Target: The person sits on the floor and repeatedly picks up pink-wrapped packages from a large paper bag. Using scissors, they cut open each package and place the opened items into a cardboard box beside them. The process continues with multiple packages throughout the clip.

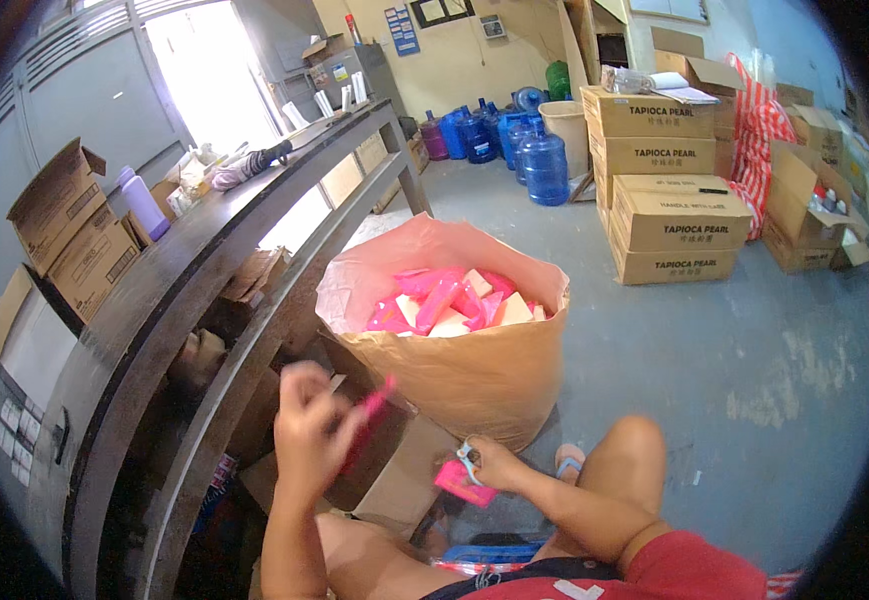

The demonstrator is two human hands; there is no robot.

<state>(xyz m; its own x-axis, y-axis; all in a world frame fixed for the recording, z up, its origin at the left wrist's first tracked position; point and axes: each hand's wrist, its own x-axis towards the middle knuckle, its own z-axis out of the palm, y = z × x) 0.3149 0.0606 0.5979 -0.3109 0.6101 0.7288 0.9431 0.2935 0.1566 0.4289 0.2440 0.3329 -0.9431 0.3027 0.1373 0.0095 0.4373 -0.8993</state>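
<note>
My left hand (309,420) is raised over an open cardboard box (404,480) and blurred by motion. Its fingers look closed on a thin strip of pink plastic (372,402). Lower and to the right, my right hand (496,465) grips scissors with light blue handles (468,455); their blades are hard to make out. A flat pink packet (464,484) is at that hand, just below the scissors; whether the fingers also hold it I cannot tell. Ahead stands a large brown paper sack (464,385), its top open, full of pink plastic pieces (444,295) and pale blocks.
A long dark table (204,235) runs along my left, with cartons (74,230) and a lilac bottle (142,203) on it. Blue water jugs (542,165) stand at the back. Stacked cartons (674,215) are at the right on the grey floor (754,370).
</note>
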